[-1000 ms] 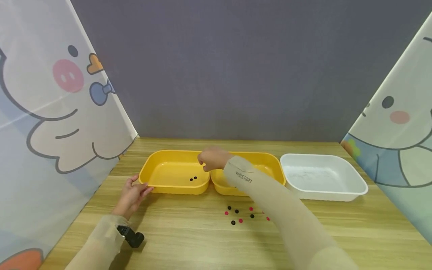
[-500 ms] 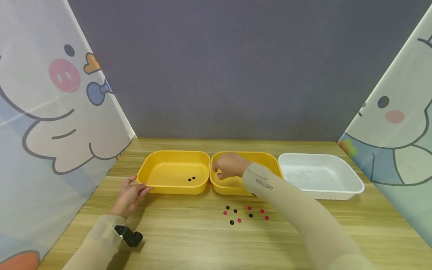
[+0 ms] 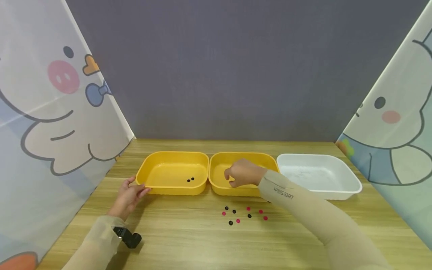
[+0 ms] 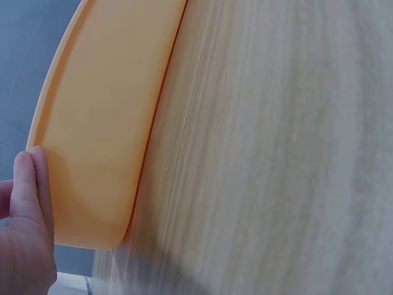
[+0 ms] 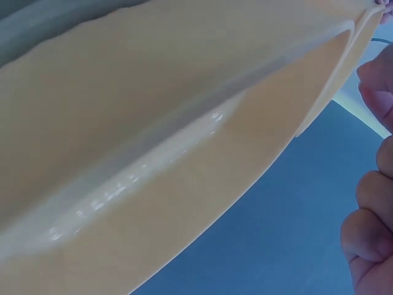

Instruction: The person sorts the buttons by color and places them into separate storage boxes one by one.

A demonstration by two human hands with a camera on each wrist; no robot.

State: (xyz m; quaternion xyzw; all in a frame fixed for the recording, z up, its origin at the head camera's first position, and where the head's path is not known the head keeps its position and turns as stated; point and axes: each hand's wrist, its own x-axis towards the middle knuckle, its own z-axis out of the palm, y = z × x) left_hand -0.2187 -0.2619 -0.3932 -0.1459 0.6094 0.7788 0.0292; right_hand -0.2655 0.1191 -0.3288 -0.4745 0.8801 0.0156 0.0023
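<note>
My left hand holds the near left corner of the left yellow tray; in the left wrist view, fingertips lie against that tray's wall. Two small black discs like buttons lie in it. Above the middle yellow tray hovers my right hand, with fingers bent, a gap between thumb and forefinger and nothing visible in it. Several loose black buttons and pink buttons are scattered on the table in front of the middle tray.
A white tray stands to the right of the middle tray, so the trays form a row. All rest on a wooden table. A grey panel closes the back, with cartoon-printed cloths at both sides.
My right hand has moved right and toward me, from the gap between the yellow trays to over the middle one. My left hand keeps to its tray corner. The view has shifted slightly.
</note>
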